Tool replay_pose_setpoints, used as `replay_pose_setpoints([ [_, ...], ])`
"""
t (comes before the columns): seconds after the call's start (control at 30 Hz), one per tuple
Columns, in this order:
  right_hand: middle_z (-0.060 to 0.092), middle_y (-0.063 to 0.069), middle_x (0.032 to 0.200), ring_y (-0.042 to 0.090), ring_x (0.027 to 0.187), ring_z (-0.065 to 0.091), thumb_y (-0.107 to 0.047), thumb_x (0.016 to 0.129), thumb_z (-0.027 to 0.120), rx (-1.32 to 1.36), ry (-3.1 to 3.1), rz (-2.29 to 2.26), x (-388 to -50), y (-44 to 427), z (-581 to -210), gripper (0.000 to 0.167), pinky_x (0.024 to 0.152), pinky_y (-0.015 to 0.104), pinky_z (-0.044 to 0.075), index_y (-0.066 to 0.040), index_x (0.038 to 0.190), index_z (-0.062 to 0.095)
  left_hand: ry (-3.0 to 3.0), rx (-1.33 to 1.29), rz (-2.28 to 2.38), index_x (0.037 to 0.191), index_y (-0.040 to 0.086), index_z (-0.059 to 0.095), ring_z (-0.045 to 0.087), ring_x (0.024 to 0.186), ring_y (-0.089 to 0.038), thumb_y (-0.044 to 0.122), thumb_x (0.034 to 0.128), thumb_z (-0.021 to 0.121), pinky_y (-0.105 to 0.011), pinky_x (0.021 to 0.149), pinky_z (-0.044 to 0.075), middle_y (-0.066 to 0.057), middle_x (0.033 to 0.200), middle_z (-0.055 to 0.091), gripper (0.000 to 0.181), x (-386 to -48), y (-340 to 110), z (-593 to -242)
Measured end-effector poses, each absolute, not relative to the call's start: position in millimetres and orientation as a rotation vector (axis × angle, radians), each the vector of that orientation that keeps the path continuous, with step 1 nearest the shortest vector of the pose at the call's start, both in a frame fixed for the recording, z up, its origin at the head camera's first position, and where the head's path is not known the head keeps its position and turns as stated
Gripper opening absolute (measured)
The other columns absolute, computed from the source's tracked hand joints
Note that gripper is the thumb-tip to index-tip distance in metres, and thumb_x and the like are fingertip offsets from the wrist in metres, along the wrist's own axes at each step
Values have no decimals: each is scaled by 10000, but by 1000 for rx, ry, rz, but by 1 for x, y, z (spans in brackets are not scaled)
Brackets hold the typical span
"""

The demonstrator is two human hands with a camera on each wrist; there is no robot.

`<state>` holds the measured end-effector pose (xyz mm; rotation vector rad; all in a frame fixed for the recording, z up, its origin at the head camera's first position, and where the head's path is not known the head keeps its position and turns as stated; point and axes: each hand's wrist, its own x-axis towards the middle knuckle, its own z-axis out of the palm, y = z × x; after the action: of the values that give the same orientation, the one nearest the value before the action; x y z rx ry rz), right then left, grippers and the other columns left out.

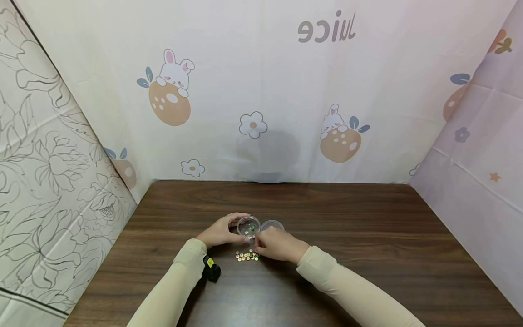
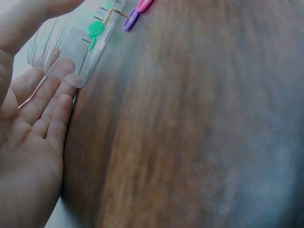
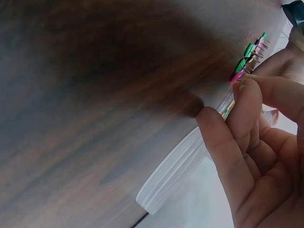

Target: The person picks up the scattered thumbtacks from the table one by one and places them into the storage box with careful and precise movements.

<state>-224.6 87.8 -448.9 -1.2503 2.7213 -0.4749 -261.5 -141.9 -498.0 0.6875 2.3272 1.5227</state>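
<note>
My left hand [image 1: 222, 230] holds a small clear round container [image 1: 244, 222], thumb and fingers around its side. Inside are a few thumbtacks; a green thumbtack [image 2: 95, 29] shows through the wall. Just right of the container, my right hand [image 1: 279, 244] has its thumb and index fingertip pinched together. A thin golden point shows at those fingertips in the right wrist view, seemingly a thumbtack whose head is hidden. Loose thumbtacks [image 1: 247, 257], several of them, lie on the table below the container, points up, with green, pink and purple heads.
A clear round lid [image 1: 272, 223] lies on the dark wooden table [image 1: 347, 218], right of the container and partly behind my right hand. A black device [image 1: 212, 271] sits at my left wrist. Printed cloth [image 1: 220, 91] hangs behind the table and along both sides.
</note>
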Motion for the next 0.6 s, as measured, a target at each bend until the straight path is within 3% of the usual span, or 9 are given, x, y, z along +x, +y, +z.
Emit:
replay_pose_setpoints([
  [0.27,550,-122,663,-14,557,466,-135,928,724,-1253,2727,-461,-225,88,-449,158,537,195,425,-139,784,660,2305,667,1534,1440,149,523,546,1255,-210,168,817,862,-409,1043,423,-20,1334,594,709,-262,-143,-498],
  [0.6,593,-100,685,-6,538,461,-127,950,694,-1232,2729,-476,-227,88,-453,132,522,200,421,-126,819,681,2292,678,1566,1446,127,519,534,1273,-248,125,817,855,-455,1052,406,-51,1359,581,713,-263,-144,-500],
])
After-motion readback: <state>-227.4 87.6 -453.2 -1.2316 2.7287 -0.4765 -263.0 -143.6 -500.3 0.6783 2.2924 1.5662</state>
